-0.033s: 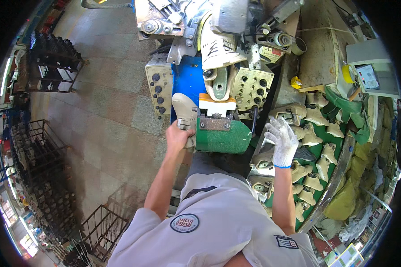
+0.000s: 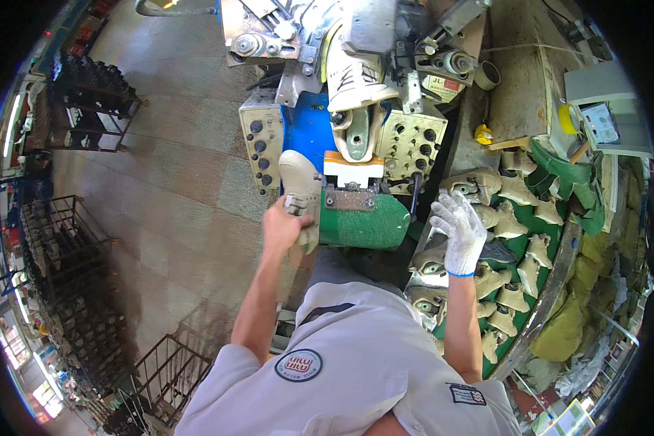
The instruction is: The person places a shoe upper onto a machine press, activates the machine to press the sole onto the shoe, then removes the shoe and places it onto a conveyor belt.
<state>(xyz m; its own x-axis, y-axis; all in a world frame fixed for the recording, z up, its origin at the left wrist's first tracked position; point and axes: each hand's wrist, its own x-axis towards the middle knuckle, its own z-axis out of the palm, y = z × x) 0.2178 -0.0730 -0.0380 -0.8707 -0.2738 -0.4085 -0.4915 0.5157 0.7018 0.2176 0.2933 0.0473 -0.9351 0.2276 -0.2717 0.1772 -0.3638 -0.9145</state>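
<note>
My bare left hand [image 2: 282, 227] is closed around the opening end of a beige shoe upper [image 2: 298, 179], its rounded toe pointing away from me. The upper stands against the left side of the machine's green guard [image 2: 365, 223]. Farther up, a white shoe with dark stripes [image 2: 354, 78] is clamped toe toward me in the machine, above a green-and-beige last [image 2: 357, 136]. In a white knit glove, my right hand [image 2: 458, 227] is raised with fingers apart and holds nothing. It hovers by the beige shoe uppers [image 2: 511, 220] on a green surface.
Control boxes with dark knobs [image 2: 261, 149] flank the machine's blue panel [image 2: 307, 125]. A wooden cabinet [image 2: 523, 73] stands at the far right, with a yellow tape measure [image 2: 483, 134] beside it. Loaded racks [image 2: 73, 280] line the left side of the tiled floor.
My left hand has shifted slightly left on the shoe upper, its fingers a little rearranged. The right hand stays almost still.
</note>
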